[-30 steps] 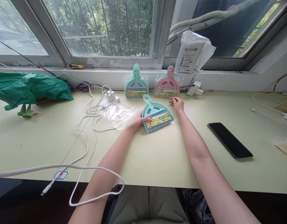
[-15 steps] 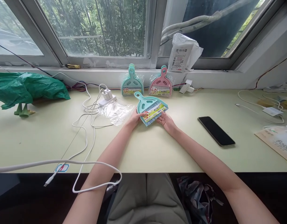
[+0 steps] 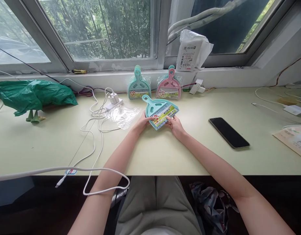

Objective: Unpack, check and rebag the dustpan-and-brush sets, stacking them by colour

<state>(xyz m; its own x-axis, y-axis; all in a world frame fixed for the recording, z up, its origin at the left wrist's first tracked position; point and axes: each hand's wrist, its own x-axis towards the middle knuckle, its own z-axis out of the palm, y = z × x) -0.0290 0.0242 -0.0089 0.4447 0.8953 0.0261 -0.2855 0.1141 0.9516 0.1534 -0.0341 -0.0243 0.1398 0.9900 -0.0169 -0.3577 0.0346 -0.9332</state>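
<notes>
A turquoise mini dustpan-and-brush set [image 3: 157,105] is tilted in front of me, its handle toward the upper left. Striped bristles and a yellow-green label [image 3: 164,112] show on its face. My left hand [image 3: 141,122] grips its left side, with the thumb over the front. On the lower right edge, my right hand [image 3: 176,127] is closed too, its thumb pressed on the label and its other fingers partly hidden behind. Crumpled clear plastic wrap [image 3: 123,117] lies left of the set. Behind it, a wrapped turquoise set [image 3: 139,86] and a wrapped pink set [image 3: 168,85] lean against the wall.
White cables [image 3: 93,138] run from a power strip [image 3: 114,103] over the table's left side and front edge. A phone [image 3: 229,133] lies at right, near a tissue pack [image 3: 293,138]. A green plastic bag [image 3: 35,94] sits far left; a white package [image 3: 188,55] stands on the sill.
My right thumb has come up over the front of the label, where the right hand was earlier at the lower edge. The view has shifted slightly.
</notes>
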